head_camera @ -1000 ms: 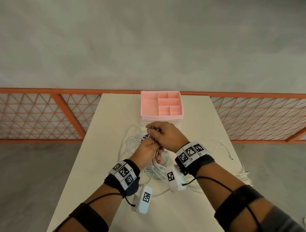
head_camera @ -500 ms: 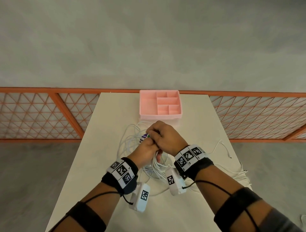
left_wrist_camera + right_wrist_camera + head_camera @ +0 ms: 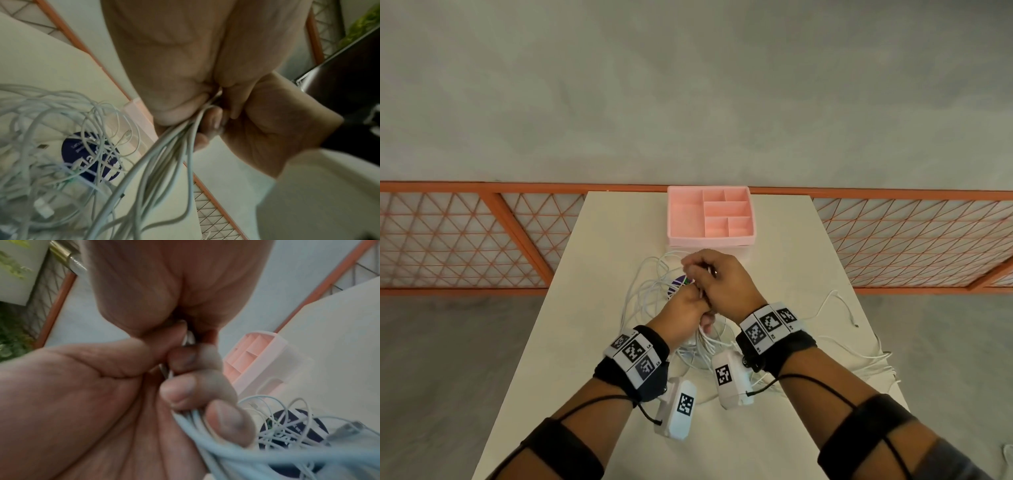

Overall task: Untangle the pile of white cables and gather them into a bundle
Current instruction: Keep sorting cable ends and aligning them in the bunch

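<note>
A tangle of white cables (image 3: 650, 291) lies mid-table over a round dark-blue disc (image 3: 681, 281). Both hands meet just above it. My left hand (image 3: 688, 303) is a fist round a bunch of several strands (image 3: 174, 146), which fan down to the pile (image 3: 51, 146). My right hand (image 3: 705, 272) sits over the left fist, and its fingers pinch cable ends with a metal connector (image 3: 189, 339) at the top of that bunch. In the right wrist view the left fingers (image 3: 226, 420) curl round the pale strands (image 3: 205, 431).
A pink compartment tray (image 3: 710, 241) stands at the table's far edge, just beyond the hands. One loose cable (image 3: 835, 298) trails toward the right edge, where more strands (image 3: 873, 363) hang over. An orange lattice railing (image 3: 465, 240) runs behind the table.
The right hand has settled lower and closer onto the left fist. Both hands keep hold of the cables at the same spot over the pile.
</note>
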